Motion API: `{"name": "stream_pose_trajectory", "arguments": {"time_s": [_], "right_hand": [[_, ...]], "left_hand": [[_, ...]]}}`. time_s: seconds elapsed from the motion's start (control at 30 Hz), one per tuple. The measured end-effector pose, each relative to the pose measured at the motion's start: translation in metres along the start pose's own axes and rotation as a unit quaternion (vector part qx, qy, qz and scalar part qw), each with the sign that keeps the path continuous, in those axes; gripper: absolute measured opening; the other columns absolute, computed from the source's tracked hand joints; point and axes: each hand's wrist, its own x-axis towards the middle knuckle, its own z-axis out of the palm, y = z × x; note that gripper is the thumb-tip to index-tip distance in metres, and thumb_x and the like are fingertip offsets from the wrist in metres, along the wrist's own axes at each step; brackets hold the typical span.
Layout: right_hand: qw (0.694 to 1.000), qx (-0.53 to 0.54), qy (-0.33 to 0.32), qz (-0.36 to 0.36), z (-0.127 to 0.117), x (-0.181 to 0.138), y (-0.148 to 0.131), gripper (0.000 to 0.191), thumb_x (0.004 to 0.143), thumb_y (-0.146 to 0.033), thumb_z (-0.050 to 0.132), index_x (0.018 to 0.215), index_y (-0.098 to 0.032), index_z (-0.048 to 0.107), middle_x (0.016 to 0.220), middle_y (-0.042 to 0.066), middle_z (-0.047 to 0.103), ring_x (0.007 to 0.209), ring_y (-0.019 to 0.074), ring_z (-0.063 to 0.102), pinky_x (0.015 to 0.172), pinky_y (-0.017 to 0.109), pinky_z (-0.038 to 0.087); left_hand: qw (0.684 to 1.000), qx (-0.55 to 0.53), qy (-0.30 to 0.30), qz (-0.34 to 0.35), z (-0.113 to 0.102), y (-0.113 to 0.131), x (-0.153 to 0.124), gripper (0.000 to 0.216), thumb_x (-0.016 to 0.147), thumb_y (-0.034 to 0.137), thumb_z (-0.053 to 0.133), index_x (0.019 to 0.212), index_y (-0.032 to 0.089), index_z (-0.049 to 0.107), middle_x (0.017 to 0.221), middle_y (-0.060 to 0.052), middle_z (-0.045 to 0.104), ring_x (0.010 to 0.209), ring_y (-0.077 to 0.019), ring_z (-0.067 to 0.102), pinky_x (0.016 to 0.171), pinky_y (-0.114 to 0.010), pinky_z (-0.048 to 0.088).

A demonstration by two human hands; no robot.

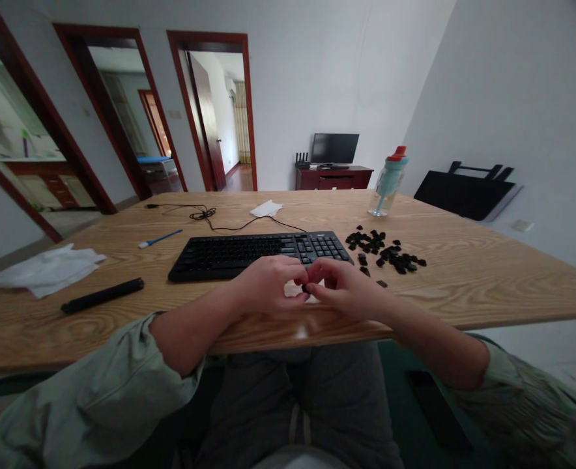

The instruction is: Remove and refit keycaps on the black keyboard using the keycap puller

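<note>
My left hand (268, 283) and my right hand (344, 286) meet at the front edge of the wooden table (488, 280), fingertips together. Between them they pinch a small black keycap (306, 287), mostly hidden by the fingers. A little white cloth or tissue seems to sit under my left fingers. Just behind my hands lies a black keyboard (259, 253), its cable running off toward the back. To the right of the keyboard lies a loose pile of black keycaps (383, 249), with a few stray ones nearer my right hand.
A clear bottle with a red lid (388, 182) stands at the back right. White tissues (48, 268), a black stick-shaped tool (102, 295) and a blue brush (161, 239) lie at the left. Another tissue (266, 208) lies behind the keyboard.
</note>
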Motion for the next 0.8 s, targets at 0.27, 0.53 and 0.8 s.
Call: {"name": "stream_pose_trajectory", "arguments": {"time_s": [0.27,0.53,0.8], "right_hand": [[0.981,-0.194,0.006,0.026,-0.032,-0.028,0.014,0.026,0.09,-0.04,0.057,0.097,-0.02,0.072,0.059,-0.001,0.055,0.052,0.0124,0.046,0.052,0.026,0.033],[0.943,-0.296,0.114,0.098,-0.111,-0.08,0.074,0.035,0.088,-0.05,0.057,0.098,-0.02,0.074,0.087,0.008,0.073,0.066,0.019,0.06,0.062,0.032,0.046],[0.943,-0.326,0.049,0.051,-0.119,-0.061,0.086,0.033,0.09,-0.033,0.054,0.109,-0.02,0.077,0.103,0.013,0.074,0.082,0.023,0.067,0.072,0.035,0.051]], "left_hand": [[0.981,0.005,-0.151,-0.123,-0.005,-0.005,-0.01,0.017,0.086,0.028,0.061,0.1,0.02,0.068,0.089,-0.001,0.071,0.078,-0.0162,0.063,0.07,-0.026,0.044],[0.951,-0.047,-0.182,-0.244,-0.032,-0.011,-0.034,0.02,0.082,0.038,0.063,0.091,0.02,0.066,0.077,0.001,0.067,0.067,-0.0148,0.059,0.061,-0.025,0.04],[0.933,-0.112,-0.159,-0.303,-0.037,-0.023,-0.041,0.03,0.075,0.043,0.067,0.093,0.019,0.067,0.074,0.002,0.064,0.066,-0.0149,0.056,0.06,-0.024,0.041]]}}
